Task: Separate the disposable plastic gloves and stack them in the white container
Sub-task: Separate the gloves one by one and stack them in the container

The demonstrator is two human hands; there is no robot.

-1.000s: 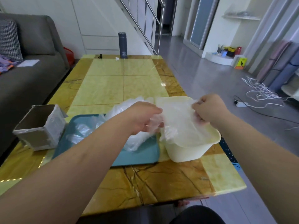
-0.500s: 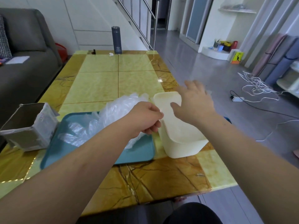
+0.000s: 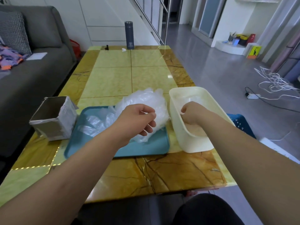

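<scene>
1. At the left edge of the frame a grey sofa [image 3: 32,75] ran alongside the table [image 3: 113,82].
2. An open cardboard box [image 3: 53,117] stood on the table at centre left, just beside the left rim of a teal tray [image 3: 146,151].
3. A heap of gloves [image 3: 142,101], clear and crumpled, lay on the tray and spilled over its far edge, reaching almost to the white container [image 3: 191,143].
4. The left hand [image 3: 139,119] hung over the near side of that heap with its fingers curled, and thumb and forefinger met on a bit of the clear film.
5. A dark flask [image 3: 129,35] stood upright at the far end of the table, top centre of the frame.
6. The white container sat right of centre, just beside the tray's right rim, and some thin clear film [image 3: 190,99] showed inside its far half.
7. The right hand [image 3: 193,114] was down inside the container, knuckles up and fingers curled under; I could not tell whether it held anything, since the fingertips were hidden.
8. White cables [image 3: 274,80] lay tangled on the floor at the right of the frame.
</scene>
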